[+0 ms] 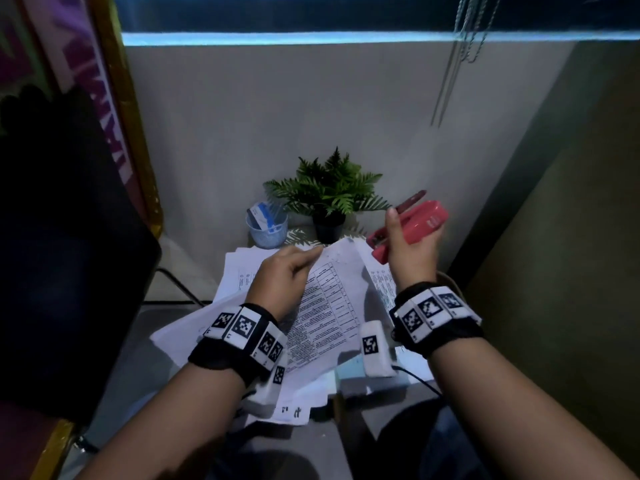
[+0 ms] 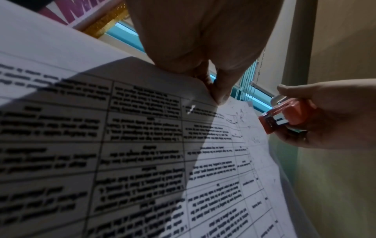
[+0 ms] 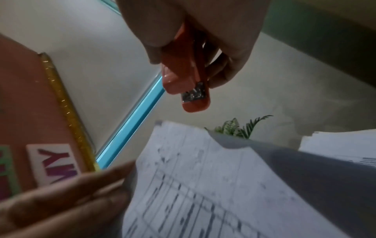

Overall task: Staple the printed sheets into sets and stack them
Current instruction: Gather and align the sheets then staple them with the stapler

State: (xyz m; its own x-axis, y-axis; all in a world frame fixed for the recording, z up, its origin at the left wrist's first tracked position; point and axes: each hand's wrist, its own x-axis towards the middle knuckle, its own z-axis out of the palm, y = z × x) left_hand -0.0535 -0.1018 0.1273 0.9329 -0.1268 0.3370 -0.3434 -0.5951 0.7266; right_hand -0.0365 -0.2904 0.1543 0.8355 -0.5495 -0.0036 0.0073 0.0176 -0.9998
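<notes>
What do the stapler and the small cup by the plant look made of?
Stapler: glossy coral plastic shell, going by its sheen, with shiny metal at the mouth. Cup: likely translucent bluish plastic, since its contents show through, though dim light leaves that open.

A grey desk (image 1: 313, 448) fills the lower centre of the head view. On it lie loose white printed sheets (image 1: 242, 268), with a pale blue plastic cup (image 1: 266, 230) and a black-potted green fern (image 1: 329, 192) at upper centre.

Dim room, cold blue light from the window strip (image 1: 346, 38) up top. Hard shadow crosses the sheet (image 2: 142, 145); print near the lens blurs. Right-wrist view smeared, probably motion; edges bend.
</notes>
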